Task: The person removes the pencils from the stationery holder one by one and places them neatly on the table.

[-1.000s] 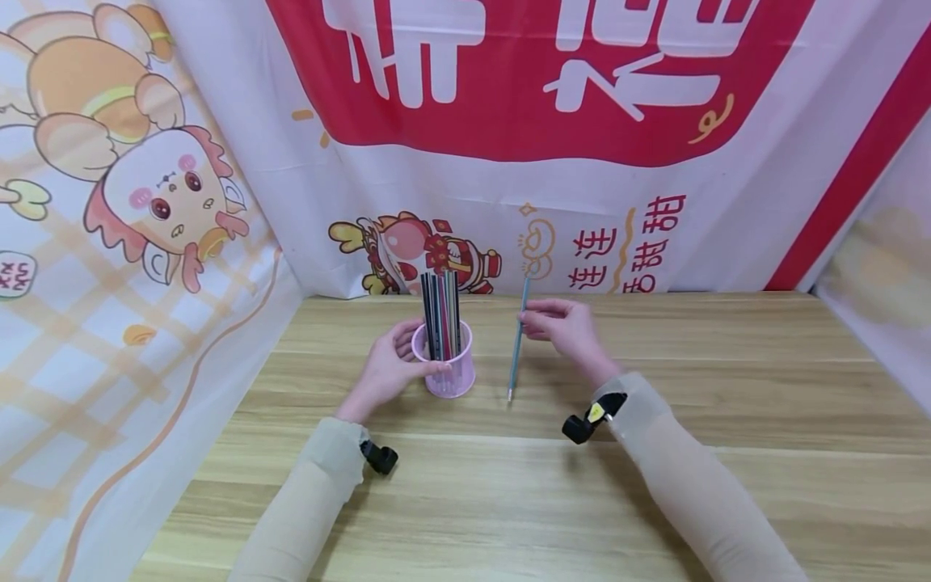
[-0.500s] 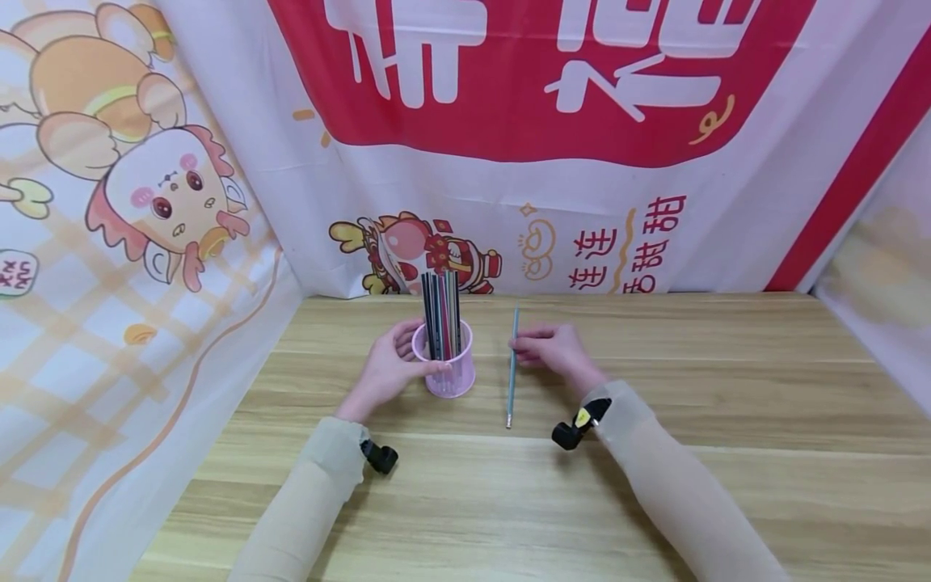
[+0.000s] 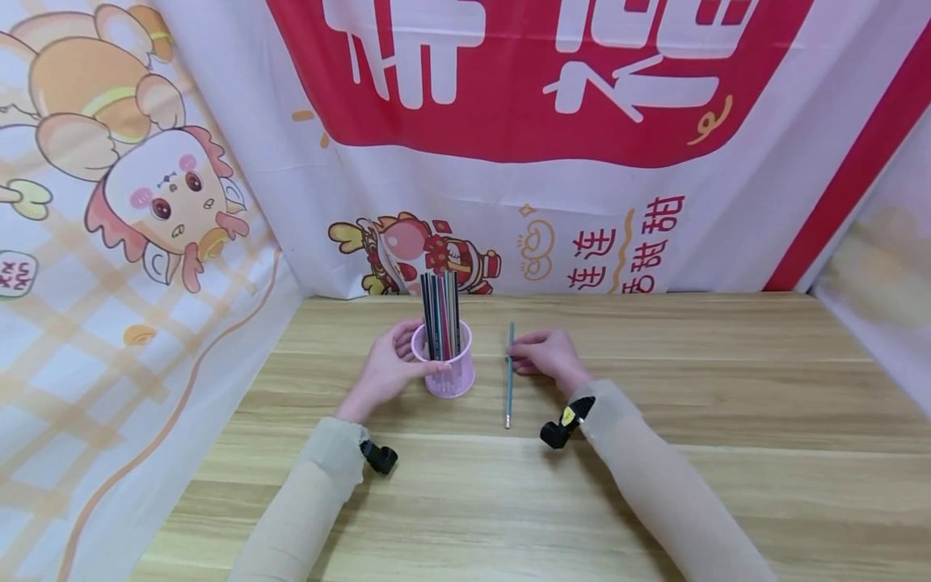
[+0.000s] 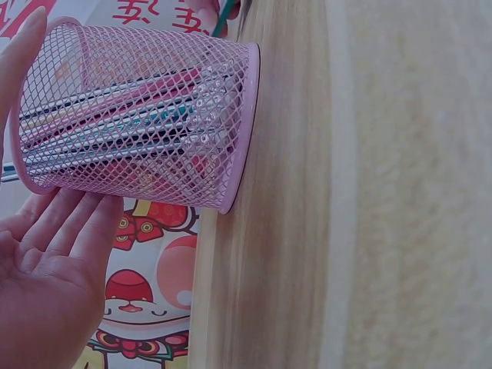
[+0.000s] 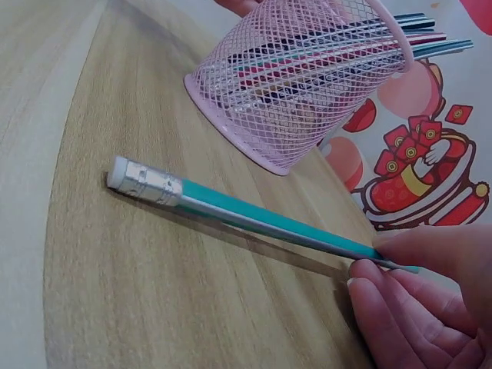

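Observation:
A pink mesh pen holder stands upright on the table, filled with several pencils in dark, grey and red. My left hand holds it from the left, thumb across the near side and fingers behind; the left wrist view shows the pencils' eraser ends at the bottom of the mesh. To the right of the holder, my right hand pinches a teal pencil between thumb and fingers. Its white eraser points toward me, low over the wood; whether it touches the tabletop I cannot tell.
The wood-grain table reaches back to a printed cloth hanging behind it. Another patterned cloth hangs along the left side. Each wrist wears a small black camera.
My right hand has come down and toward me with the teal pencil, shifting slightly left. The pencil is now nearly in line with my view. The left hand and pen holder stay put.

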A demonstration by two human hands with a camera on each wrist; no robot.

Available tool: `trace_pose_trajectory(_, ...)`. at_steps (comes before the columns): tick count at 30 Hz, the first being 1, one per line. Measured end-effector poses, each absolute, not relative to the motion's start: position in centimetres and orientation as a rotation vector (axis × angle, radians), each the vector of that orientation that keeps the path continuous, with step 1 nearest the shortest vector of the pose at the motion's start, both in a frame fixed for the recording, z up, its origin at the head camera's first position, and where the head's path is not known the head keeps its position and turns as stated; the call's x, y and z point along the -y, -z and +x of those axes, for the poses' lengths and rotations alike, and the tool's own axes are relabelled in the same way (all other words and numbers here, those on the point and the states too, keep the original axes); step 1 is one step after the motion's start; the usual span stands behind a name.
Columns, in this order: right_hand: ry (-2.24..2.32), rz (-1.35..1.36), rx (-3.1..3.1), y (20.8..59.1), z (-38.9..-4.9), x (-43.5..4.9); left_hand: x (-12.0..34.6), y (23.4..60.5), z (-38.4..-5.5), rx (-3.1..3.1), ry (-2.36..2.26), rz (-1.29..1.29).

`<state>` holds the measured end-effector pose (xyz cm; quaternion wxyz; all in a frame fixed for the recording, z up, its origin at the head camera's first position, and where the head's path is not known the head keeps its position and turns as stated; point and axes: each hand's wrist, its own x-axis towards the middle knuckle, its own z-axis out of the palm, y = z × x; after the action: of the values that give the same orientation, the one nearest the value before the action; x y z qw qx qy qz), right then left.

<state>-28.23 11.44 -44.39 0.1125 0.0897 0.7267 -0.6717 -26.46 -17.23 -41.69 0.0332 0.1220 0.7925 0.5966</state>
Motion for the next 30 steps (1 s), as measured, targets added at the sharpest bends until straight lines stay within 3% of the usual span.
trace_pose_trajectory(15, 1.723, 0.336, -2.438, 44.4, -28.3, -10.0, 17.3, 42.0, -26.5, -2.459, -1.842, 0.361)
trace_pose_trajectory(30, 1.78, 0.357, -2.406, 44.6, -28.4, -10.1, 17.4, 42.1, -26.7, -2.455, -1.833, 0.376)
